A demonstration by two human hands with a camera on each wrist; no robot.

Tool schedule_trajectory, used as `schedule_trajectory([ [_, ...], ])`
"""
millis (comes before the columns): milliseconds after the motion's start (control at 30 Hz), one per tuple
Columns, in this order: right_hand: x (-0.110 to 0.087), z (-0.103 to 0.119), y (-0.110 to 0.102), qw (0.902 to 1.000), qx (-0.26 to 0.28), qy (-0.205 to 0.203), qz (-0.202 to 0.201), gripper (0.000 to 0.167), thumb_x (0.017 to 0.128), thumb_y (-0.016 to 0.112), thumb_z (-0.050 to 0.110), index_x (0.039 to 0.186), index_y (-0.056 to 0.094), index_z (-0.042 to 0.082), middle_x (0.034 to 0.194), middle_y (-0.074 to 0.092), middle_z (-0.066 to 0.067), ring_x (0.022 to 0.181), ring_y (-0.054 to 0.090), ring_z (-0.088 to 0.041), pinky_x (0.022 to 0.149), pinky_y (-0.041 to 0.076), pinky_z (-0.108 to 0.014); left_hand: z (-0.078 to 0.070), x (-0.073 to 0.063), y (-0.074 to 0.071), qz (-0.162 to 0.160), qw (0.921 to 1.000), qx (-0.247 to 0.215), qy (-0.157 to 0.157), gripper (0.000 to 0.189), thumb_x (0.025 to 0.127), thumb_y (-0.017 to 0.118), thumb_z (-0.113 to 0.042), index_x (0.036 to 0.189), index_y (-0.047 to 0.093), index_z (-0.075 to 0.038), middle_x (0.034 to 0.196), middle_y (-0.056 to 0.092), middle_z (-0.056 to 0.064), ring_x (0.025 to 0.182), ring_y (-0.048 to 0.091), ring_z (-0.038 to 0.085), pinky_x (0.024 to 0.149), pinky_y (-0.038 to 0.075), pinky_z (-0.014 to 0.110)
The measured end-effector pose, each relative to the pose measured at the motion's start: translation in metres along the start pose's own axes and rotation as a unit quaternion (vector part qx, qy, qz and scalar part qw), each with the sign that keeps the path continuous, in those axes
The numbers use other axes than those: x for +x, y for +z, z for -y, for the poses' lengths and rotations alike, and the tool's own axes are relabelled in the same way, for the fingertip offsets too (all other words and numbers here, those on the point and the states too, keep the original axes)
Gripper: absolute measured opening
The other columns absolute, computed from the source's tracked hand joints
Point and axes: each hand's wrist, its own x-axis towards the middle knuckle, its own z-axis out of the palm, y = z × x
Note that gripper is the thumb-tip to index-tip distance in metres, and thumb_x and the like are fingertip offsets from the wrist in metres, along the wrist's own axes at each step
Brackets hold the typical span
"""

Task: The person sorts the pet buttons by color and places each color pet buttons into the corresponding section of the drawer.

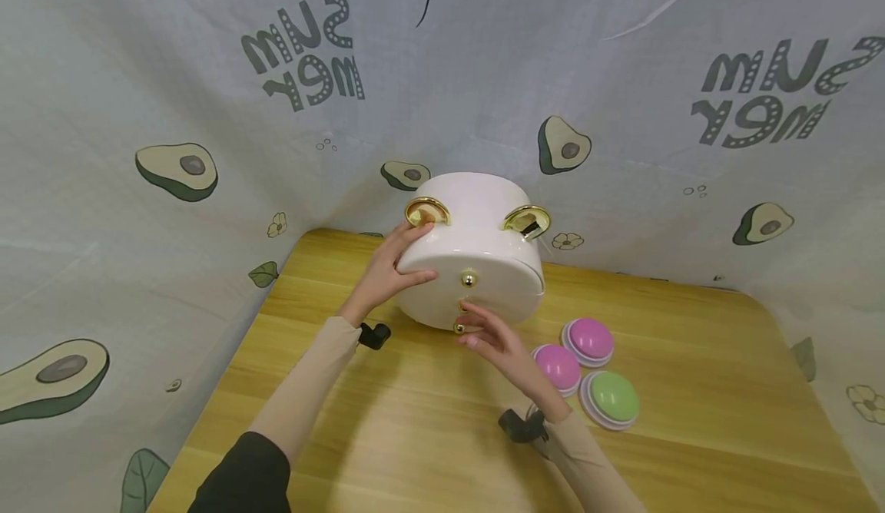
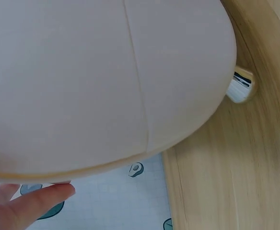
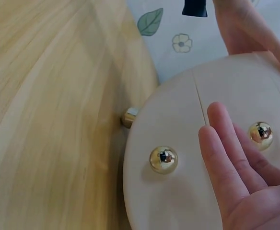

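Your left hand [image 1: 392, 266] lies flat against the left side of the white round box [image 1: 477, 248], fingers straight, thumb on its front, one fingertip touching the gold ear-shaped handle [image 1: 427, 212] on that side. Your right hand [image 1: 499, 342] is relaxed and open just in front of the box's face, fingers extended beside the lower gold ball knob [image 1: 459, 328] without curling round it; the upper gold ball knob [image 1: 469, 279] sits above, untouched. The box stands tipped on the wooden table [image 1: 691, 436] near its far edge, and a second gold handle [image 1: 528, 221] shows on its right. Just beside your right wrist lie two pink domes [image 1: 574, 352] and a green dome [image 1: 611, 398], close together. Avocado-print cloth [image 1: 173, 167] hangs behind the table.
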Motion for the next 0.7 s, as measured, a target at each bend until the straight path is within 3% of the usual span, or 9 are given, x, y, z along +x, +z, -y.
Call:
schedule_trajectory([
  [200,0.0033,0.0020,-0.0013,0.9999,0.001,0.009,0.007,0.051,0.097,0.052,0.000,0.145,0.034,-0.002,0.131,0.044,-0.036,0.107,0.054,-0.049,0.092,0.044,-0.049,-0.0027,-0.0006,-0.0012,0.000,0.9999,-0.004,-0.015,0.073,0.077,0.081,-0.031,0.142,0.046,-0.033,0.148,0.036,-0.006,0.121,0.043,0.021,0.092,0.040,0.048],
  [400,0.0056,0.0026,-0.0034,0.9997,-0.013,0.019,0.008,0.051,0.097,0.052,0.002,0.145,0.034,-0.001,0.131,0.046,-0.033,0.107,0.054,-0.051,0.093,0.046,-0.042,-0.0034,-0.0010,-0.0009,-0.002,0.9999,-0.010,-0.013,0.071,0.077,0.081,-0.035,0.140,0.047,-0.034,0.146,0.038,-0.007,0.121,0.044,0.020,0.092,0.040,0.047],
  [567,0.0081,0.0027,-0.0039,0.9998,-0.008,0.018,0.008,0.051,0.097,0.052,0.001,0.145,0.034,-0.002,0.131,0.045,-0.034,0.107,0.052,-0.053,0.093,0.041,-0.054,-0.0036,-0.0011,-0.0004,-0.005,0.9999,-0.011,-0.012,0.072,0.077,0.081,-0.034,0.141,0.048,-0.031,0.146,0.038,-0.004,0.121,0.044,0.021,0.092,0.040,0.047],
  [700,0.0101,0.0030,-0.0045,0.9998,-0.010,0.015,0.007,0.051,0.096,0.051,-0.002,0.144,0.034,-0.003,0.130,0.046,-0.034,0.105,0.052,-0.054,0.093,0.043,-0.049,-0.0037,-0.0006,0.0004,-0.009,0.9998,-0.012,-0.010,0.072,0.077,0.082,-0.027,0.140,0.049,-0.029,0.145,0.040,-0.002,0.121,0.044,0.021,0.092,0.040,0.047],
])
